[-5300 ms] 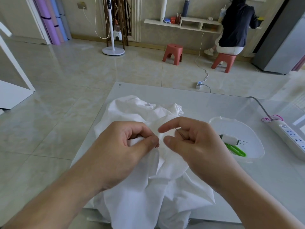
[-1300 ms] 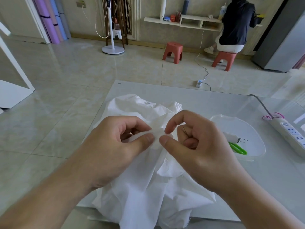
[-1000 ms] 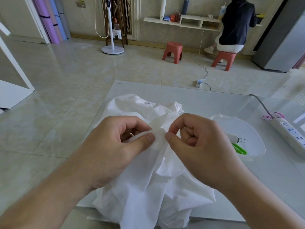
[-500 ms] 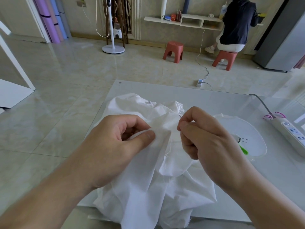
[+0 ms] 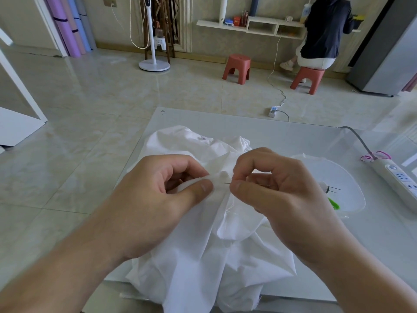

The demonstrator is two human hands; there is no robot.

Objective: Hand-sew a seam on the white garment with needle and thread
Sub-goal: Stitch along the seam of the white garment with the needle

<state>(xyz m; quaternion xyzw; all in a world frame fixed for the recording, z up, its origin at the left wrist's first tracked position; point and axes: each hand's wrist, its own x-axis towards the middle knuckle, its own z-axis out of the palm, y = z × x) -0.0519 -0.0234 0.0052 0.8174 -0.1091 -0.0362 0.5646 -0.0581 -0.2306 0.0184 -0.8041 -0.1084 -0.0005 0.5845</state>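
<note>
The white garment (image 5: 198, 256) lies bunched on the pale table (image 5: 282, 136) and hangs over its near edge. My left hand (image 5: 158, 199) pinches a raised fold of the cloth between thumb and fingers. My right hand (image 5: 275, 199) pinches a thin steel needle (image 5: 226, 183) between thumb and forefinger. The needle lies level, its tip pointing left at the fold right beside my left thumb. A fine white thread (image 5: 230, 208) trails down from under my right hand.
A clear shallow bowl (image 5: 347, 177) at the right holds a white spool with needles and something green. A white power strip (image 5: 397, 179) lies at the table's right edge. Across the room a person sits on a red stool (image 5: 308, 79); another red stool (image 5: 237, 67) stands nearby.
My right hand had lifted up and right, drawing the needle away from the cloth. It has now come back down, with the needle level and aimed at the fold. My left hand kept its pinch.
</note>
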